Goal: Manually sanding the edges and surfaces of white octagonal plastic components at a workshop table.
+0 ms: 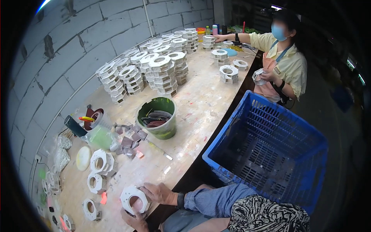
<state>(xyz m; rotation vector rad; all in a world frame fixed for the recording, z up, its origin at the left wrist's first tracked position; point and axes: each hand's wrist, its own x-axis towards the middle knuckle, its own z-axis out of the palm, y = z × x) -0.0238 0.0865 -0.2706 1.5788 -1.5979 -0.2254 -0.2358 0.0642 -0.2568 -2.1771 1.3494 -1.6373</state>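
A white octagonal ring-shaped part (135,200), with a large round opening, is at the table's near edge between my hands. My right hand (157,193), below a dark wristband and a blue checked sleeve, has its fingers bent over the upper right rim. From below, my left hand (134,222) grips the lower left side; some of its fingers are hidden. Pinkish skin or surface shows through the opening. Just left lie a similar loose ring (91,210), another ring (96,182), a small stack of rings (102,162) and an orange scrap (103,198).
Tall stacks of white rings (162,73) line the wall. A green bucket (157,118) holds dark strips, beside scattered sanding pads (130,140). A blue crate (266,150) stands right of the table (201,96). Across, a masked co-worker (282,62) holds one ring and reaches toward another.
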